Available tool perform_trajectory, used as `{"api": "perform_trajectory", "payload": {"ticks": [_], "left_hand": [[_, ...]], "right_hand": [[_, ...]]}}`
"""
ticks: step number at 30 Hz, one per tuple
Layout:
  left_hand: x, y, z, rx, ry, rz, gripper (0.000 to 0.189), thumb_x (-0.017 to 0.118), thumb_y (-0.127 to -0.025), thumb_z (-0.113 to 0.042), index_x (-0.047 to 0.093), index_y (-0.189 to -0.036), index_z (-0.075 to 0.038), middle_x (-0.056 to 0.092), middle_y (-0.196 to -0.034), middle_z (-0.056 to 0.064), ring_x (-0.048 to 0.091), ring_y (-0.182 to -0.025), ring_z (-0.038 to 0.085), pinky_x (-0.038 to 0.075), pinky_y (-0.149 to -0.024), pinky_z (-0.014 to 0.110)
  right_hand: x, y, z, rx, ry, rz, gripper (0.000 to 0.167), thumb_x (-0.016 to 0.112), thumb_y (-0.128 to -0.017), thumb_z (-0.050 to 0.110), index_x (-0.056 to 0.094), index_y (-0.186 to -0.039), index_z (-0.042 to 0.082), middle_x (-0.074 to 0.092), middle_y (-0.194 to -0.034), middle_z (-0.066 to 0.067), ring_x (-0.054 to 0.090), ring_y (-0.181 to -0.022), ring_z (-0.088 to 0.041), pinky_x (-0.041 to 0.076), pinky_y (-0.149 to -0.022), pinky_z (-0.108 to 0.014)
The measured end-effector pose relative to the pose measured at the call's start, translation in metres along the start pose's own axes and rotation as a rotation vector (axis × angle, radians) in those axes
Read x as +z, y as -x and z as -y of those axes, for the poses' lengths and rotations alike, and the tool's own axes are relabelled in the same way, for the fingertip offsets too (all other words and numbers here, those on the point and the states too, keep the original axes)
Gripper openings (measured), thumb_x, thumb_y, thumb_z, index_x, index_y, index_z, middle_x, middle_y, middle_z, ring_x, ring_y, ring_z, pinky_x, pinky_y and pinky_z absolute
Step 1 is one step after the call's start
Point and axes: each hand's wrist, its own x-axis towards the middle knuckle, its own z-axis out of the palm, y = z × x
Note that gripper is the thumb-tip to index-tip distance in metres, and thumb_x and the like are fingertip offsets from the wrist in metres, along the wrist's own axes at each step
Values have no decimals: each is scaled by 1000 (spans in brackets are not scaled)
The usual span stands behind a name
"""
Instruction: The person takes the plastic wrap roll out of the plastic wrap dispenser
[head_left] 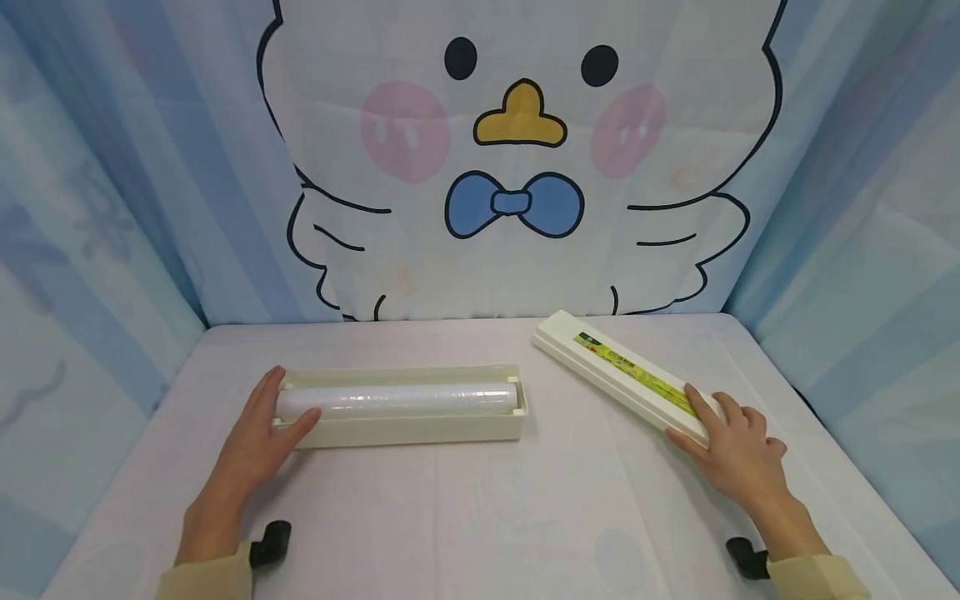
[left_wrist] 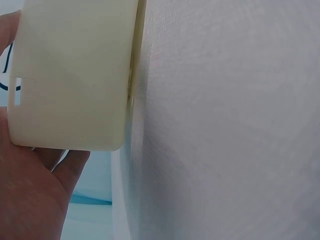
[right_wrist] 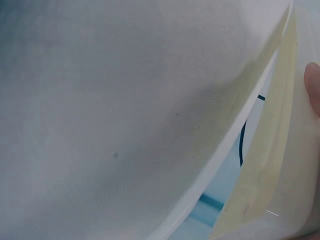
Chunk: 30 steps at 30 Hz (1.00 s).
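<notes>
A long cream cling film dispenser box (head_left: 412, 432) sits on the table at centre left in the head view, its top uncovered. Inside it lies a shiny, see-through-white roll of cling film (head_left: 397, 398). My left hand (head_left: 251, 446) grips the box's left end, thumb at the front and fingers behind. The left wrist view shows that end wall (left_wrist: 75, 80) up close. On the right, my right hand (head_left: 742, 458) holds the near end of the long white lid (head_left: 562, 340), which has a yellow-green label (head_left: 637, 372). The lid slants, and the right wrist view shows a gap beneath it.
A pale cloth covers the table (head_left: 480, 525). Behind it hangs a curtain (head_left: 517, 275) with a cartoon face and a blue bow, and blue patterned curtains close both sides. Black wrist mounts (head_left: 272, 543) stick out by each cream sleeve (head_left: 206, 575).
</notes>
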Motion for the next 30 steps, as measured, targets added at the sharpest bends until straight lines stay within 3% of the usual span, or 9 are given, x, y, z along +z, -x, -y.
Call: {"api": "perform_trajectory", "payload": {"ticks": [6, 22, 30], "left_hand": [[1, 0, 0, 6, -8, -13, 100, 57, -98, -56, 1, -160, -1, 2, -165, 27, 11, -146, 53, 16, -111, 72], [0, 1, -1, 23, -21, -14, 99, 57, -100, -53, 1, -160, 2, 1, -164, 28, 10, -147, 52, 15, -112, 70], [1, 3, -2, 21, -18, -21, 99, 59, -99, -51, 2, -160, 2, 3, -164, 28, 10, -147, 52, 15, -113, 70]], "right_hand": [[1, 1, -2, 9, 0, 6, 83, 53, -97, 63, 29, -158, 13, 30, -145, -32, 29, -120, -63, 36, -72, -78], [2, 1, 2, 56, -34, 129, 86, 50, -97, 65, 26, -158, 8, 23, -146, -36, 25, -123, -66, 34, -78, -84], [2, 3, 0, 40, -58, 146, 86, 49, -99, 63, 25, -157, 6, 23, -145, -38, 26, -123, -67, 35, -77, -85]]}}
